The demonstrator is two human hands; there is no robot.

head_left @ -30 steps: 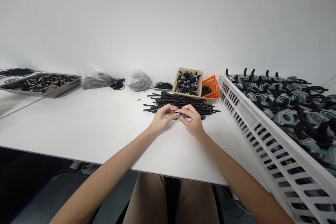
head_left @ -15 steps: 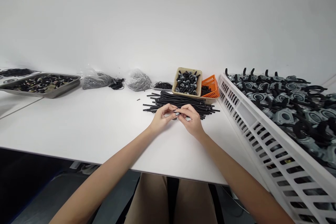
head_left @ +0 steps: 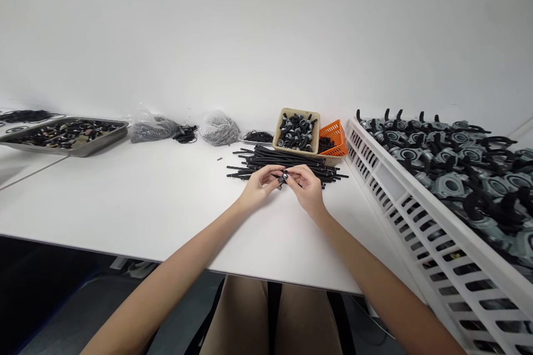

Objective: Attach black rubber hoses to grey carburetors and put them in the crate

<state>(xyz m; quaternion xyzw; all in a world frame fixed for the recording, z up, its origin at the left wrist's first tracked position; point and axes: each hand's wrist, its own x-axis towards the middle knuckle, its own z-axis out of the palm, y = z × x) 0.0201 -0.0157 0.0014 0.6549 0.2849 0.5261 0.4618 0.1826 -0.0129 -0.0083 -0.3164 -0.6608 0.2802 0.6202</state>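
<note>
My left hand [head_left: 259,187] and my right hand [head_left: 307,188] meet above the table, their fingertips pinched together. Between them is a small dark part with a metallic glint [head_left: 285,175]; my fingers cover most of it, so its kind cannot be made out. Just behind my hands lies a pile of thin black hoses [head_left: 275,158], spread side by side on the white table [head_left: 158,194]. Past the pile stands a beige bin [head_left: 280,147] holding black and silver fittings [head_left: 297,130].
An orange basket [head_left: 342,147] with small black pieces leans beside the bin. On the right, a long white slotted crate [head_left: 400,194] holds metal flanged parts [head_left: 452,184] with black hoses. Plastic bags [head_left: 219,127], black rings [head_left: 258,136] and a metal tray [head_left: 91,147] line the back left.
My fingers have shifted slightly around the small part, and the right fingers have turned a little. Both hands stay in nearly the same place.
</note>
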